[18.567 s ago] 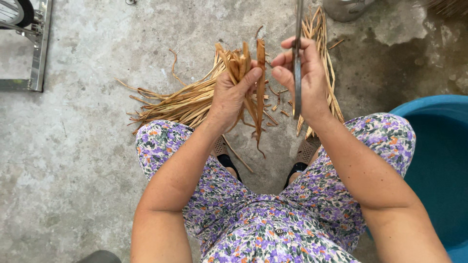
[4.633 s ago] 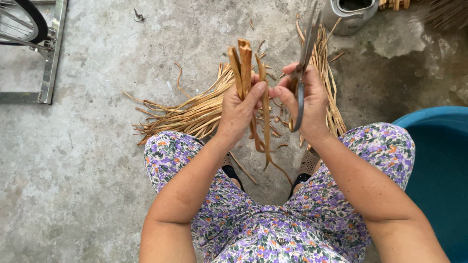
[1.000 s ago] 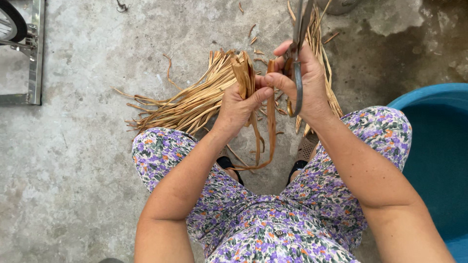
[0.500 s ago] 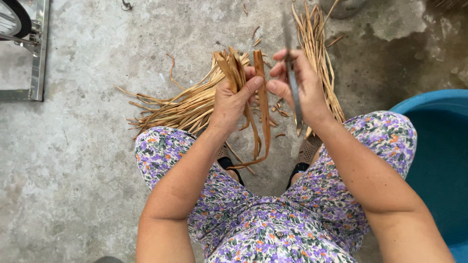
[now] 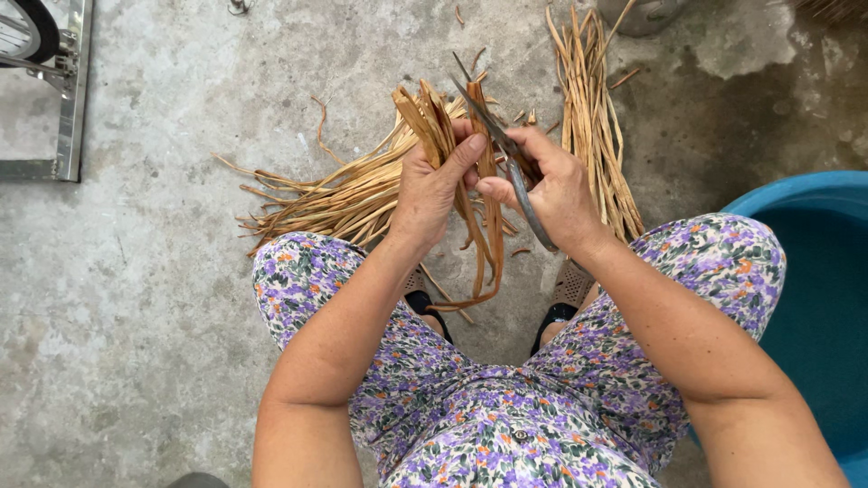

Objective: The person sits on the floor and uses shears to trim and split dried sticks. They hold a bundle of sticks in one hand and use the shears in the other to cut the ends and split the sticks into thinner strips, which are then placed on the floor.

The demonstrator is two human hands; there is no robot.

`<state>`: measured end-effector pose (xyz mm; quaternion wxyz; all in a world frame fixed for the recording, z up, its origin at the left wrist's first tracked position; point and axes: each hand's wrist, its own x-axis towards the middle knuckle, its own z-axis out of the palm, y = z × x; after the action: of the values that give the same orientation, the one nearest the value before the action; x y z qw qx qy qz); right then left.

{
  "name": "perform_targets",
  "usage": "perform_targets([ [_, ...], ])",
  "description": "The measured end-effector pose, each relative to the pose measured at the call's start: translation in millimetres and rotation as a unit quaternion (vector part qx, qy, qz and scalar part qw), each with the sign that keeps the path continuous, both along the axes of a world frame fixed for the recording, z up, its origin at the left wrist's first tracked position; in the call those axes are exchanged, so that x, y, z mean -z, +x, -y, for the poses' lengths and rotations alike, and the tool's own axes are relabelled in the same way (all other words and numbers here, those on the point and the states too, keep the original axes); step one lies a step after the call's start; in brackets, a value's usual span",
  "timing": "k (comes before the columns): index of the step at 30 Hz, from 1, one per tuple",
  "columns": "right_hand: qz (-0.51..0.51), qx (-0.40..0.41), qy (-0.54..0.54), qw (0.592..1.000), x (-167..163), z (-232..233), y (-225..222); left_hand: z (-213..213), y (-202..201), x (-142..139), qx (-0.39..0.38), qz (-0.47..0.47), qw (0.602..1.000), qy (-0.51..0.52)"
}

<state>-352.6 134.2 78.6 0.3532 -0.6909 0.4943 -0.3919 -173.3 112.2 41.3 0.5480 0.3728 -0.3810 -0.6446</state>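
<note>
Below me the concrete floor [image 5: 163,316] is grey, rough and stained, with a darker wet patch at the upper right. At the right edge stands a big round blue plastic tub [image 5: 827,271], smooth, just beside my right knee. My floral trousers [image 5: 506,425], purple and orange on white, cover both knees. At the upper left corner I see a metal frame [image 5: 72,90] and a part of a black wheel [image 5: 32,23].

On the floor before my knees lies a fan-shaped pile of dry strips [image 5: 344,190], tan, flat and fibrous, with the ends pointing to the left. Another bundle of strips [image 5: 592,117] lies to the right of it, its long axis running away from me, almost straight.

My left hand [image 5: 429,190] is closed around a small bunch of strips [image 5: 434,126]. Their short upper ends stand up above my fist and the long ends hang down between my knees, where they curl.

My right hand [image 5: 551,194] is closed on the handle of a thin grey metal blade [image 5: 511,163]. The blade is long and narrow. Its tip points up and to the left, and it crosses one brown strip [image 5: 491,208] just above my left thumb.
</note>
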Motion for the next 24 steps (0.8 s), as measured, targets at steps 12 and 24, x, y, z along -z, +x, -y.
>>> perform_targets([
  [12, 0.107, 0.070, 0.176, 0.976, 0.8, 0.6, 3.0, 3.0, -1.1, 3.4, 0.036, -0.031, 0.999, -0.007],
  [24, 0.248, -0.037, -0.026, 0.968, -6.7, -4.5, -2.5, -22.2, -29.1, -13.1, 0.073, 0.239, 0.963, -0.099],
])
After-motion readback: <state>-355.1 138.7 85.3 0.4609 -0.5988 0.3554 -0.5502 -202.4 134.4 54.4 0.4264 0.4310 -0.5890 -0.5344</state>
